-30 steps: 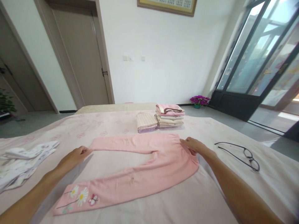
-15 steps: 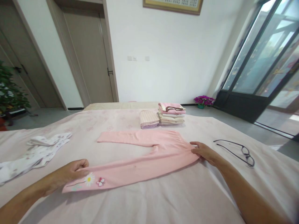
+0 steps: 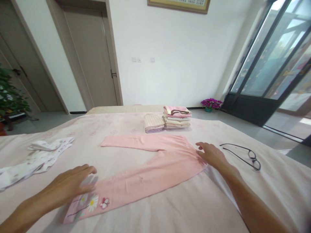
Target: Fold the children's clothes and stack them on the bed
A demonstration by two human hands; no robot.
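Note:
Pink trousers [image 3: 155, 168] lie spread on the bed, waistband to the right and both legs pointing left. Daisies and a butterfly decorate the cuff of the nearer leg. Over that cuff is my left hand [image 3: 70, 183], thumb and fingers apart, holding nothing. My right hand [image 3: 210, 155] rests at the waistband with its fingers spread, touching the cloth without gripping it.
Folded clothes [image 3: 177, 118] form a stack beyond the trousers, beside a smaller striped folded pile [image 3: 154, 123]. Eyeglasses [image 3: 252, 158] lie right of my right hand. A crumpled white printed garment [image 3: 41, 157] is at the left on the pale pink bedsheet [image 3: 150, 213].
My left hand has let go of the trouser cuff and lifted slightly; the nearer leg has dropped flat on the bed. The fingers of my right hand have loosened at the waistband.

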